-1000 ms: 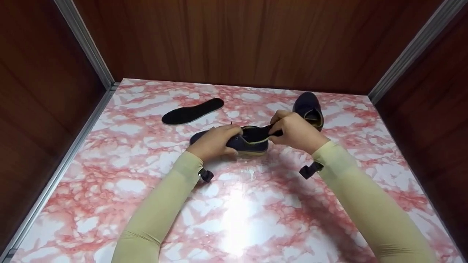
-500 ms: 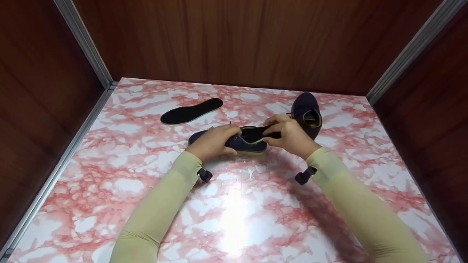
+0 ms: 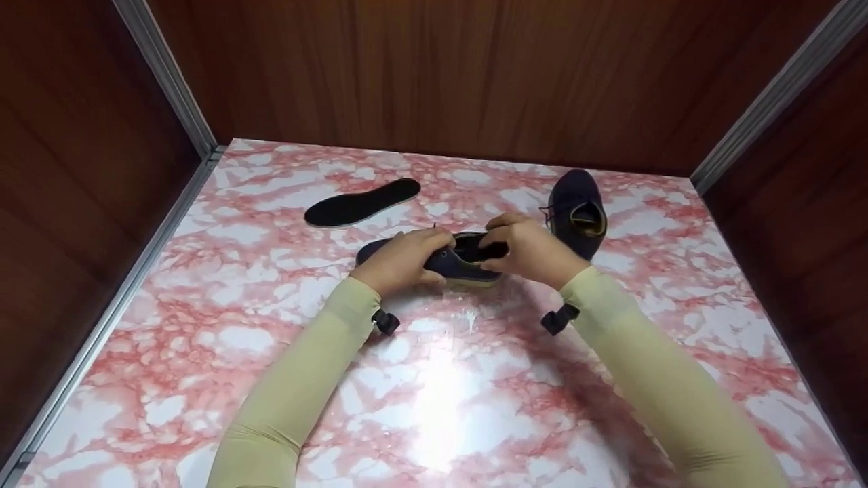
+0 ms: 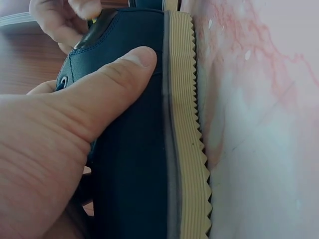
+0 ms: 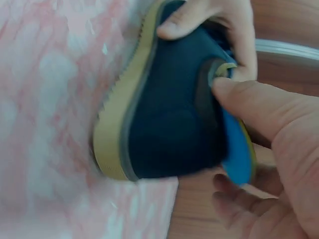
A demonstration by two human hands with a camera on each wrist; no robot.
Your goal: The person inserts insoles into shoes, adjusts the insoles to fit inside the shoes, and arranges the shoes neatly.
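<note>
A navy shoe (image 3: 456, 263) with a tan ribbed sole (image 4: 185, 124) stands on the pink marble tabletop (image 3: 434, 393). My left hand (image 3: 424, 252) grips its middle, with the thumb (image 4: 124, 69) pressed across the side. At the heel opening, my right hand (image 3: 500, 244) pinches the rear end of a dark insole (image 3: 485, 249). The insole's blue underside (image 5: 238, 162) shows at the heel between thumb and fingers. Most of the insole lies inside the shoe, hidden.
A second navy shoe (image 3: 576, 207) stands just behind my right hand. A loose black insole (image 3: 363, 202) lies at the back left. Dark wooden walls (image 3: 434, 68) with metal corner strips (image 3: 169, 88) close in the table on three sides.
My right hand has moved left toward the shoe, and the insole end that stuck out behind the heel now sits further in. The left hand keeps its grip.
</note>
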